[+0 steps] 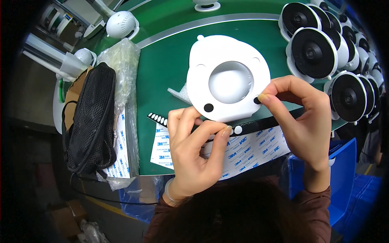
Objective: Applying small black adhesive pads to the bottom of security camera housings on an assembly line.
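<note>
A white plastic housing (255,69) with a large round opening lies in front of me on the green table. One black round pad (208,107) is on its near left lobe. My right hand (304,115) is closed, thumb and forefinger pinching a small black round pad (257,100) against the housing's near right edge. Just below the housing runs a black strip of round pads (259,124) with white faces. My left hand (196,143) pinches at this strip with thumb and forefinger, beside a white round pad (238,129); its fingers partly hide the strip.
White printed backing sheets (251,152) lie under the strip. To the left are a black mesh bag (91,117) and plastic-wrapped material (119,60). Several white units with black round faces (314,52) crowd the right side. A blue bin (342,178) stands below the table's right edge.
</note>
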### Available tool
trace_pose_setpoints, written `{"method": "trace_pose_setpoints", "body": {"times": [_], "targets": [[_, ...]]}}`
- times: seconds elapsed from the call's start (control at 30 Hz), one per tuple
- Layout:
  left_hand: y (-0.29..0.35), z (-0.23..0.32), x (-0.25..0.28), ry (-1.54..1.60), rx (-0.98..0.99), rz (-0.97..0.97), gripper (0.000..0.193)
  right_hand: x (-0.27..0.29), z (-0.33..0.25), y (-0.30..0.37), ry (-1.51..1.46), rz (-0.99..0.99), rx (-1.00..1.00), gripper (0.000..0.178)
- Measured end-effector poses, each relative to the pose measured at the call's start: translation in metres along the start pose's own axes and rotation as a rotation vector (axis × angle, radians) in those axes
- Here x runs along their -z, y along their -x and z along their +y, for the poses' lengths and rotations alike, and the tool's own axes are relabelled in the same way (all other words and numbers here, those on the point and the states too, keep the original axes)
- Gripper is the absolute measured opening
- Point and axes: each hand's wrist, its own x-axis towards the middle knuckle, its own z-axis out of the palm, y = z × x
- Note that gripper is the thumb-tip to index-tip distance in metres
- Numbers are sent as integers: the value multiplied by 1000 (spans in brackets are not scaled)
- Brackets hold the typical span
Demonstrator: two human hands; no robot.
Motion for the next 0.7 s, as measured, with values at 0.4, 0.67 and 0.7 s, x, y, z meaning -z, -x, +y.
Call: {"method": "trace_pose_setpoints", "body": {"times": [0.4,0.67,0.7], "targets": [[0,2,4,27,12,-31,5,0,1,0,80,-5,51,9],[15,16,31,-49,62,39,10,11,-4,19,3,145,141,27],[12,15,30,10,13,2,10,17,-10,24,109,13,236,26]]}}
